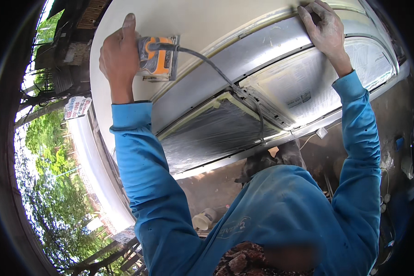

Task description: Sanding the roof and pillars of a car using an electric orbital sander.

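Observation:
An orange and grey electric sander with a square base is against the pale roof panel of a vehicle. My left hand is closed at the sander's left end, thumb pointing up; its palm side is hidden. From the sander's right side, a dark cord runs down across the vehicle's side. My right hand, dusty with pale powder, rests on the roof's edge near the gutter strip, thumb apart from the bent fingers. It holds no tool.
Below the roof, the side windows carry plastic sheeting and tape. Dusty ground lies beneath, with a pale container on it. A white plug or box on a thin cord is beside the vehicle. Trees and a sign stand left.

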Demonstrator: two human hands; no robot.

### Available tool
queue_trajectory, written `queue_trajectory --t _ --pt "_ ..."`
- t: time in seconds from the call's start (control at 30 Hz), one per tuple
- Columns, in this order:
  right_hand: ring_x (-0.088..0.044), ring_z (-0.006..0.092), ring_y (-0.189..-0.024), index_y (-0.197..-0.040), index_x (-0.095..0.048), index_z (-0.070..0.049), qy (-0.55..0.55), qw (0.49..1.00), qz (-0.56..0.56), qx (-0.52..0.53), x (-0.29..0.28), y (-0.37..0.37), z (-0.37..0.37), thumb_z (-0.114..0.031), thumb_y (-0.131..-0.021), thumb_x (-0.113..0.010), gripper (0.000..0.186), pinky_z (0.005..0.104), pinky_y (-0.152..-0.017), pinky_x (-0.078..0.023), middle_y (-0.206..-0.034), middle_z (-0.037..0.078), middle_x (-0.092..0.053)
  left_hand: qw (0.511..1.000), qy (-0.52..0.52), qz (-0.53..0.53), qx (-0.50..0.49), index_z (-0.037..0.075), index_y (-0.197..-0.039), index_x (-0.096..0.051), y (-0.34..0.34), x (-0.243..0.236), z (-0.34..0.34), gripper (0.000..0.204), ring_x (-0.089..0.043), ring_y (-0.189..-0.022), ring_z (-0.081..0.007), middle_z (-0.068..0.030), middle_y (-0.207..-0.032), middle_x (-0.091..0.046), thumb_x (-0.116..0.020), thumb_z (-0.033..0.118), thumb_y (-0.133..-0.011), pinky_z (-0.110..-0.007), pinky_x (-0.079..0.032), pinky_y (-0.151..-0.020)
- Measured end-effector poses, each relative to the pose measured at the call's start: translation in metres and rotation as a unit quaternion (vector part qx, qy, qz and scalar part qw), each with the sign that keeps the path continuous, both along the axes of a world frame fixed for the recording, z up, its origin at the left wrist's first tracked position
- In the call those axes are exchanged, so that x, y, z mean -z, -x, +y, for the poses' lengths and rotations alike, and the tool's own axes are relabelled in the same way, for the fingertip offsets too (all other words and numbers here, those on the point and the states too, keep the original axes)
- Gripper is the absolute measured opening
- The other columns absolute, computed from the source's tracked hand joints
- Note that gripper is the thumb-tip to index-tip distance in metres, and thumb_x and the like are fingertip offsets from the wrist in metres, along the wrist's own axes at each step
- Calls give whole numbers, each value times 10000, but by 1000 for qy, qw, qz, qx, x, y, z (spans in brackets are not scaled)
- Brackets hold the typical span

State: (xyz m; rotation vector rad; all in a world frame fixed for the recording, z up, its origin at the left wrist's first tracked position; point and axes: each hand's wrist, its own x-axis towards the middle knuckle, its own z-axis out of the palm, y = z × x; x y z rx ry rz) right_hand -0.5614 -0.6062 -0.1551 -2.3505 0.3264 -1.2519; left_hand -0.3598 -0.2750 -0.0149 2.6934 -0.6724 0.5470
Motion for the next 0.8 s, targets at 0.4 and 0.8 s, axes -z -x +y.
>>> queue_trajectory --t 0.4,0.8 --pt "-629 343 -677 -795 -690 -29 28 999 -32 -2 -4 1 -3 -167 -848 -715 150 438 -663 -520 -702 147 -620 991 16 23 -128 -2 -915 -790 -10 -3 20 839 -689 -848 -368 -197 -835 -738 -411 746 -954 -458 -497 -839" --pt "-620 350 -724 -709 -632 -63 71 994 -80 -15 2 2 -11 -166 -845 -689 179 455 -692 -525 -722 142 -617 998 -50 -41 20 -1 -909 -761 47 -3 -199 791 -669 -970 -456 -260 -998 -724 -354 670 -1013 -559 -464 -892"
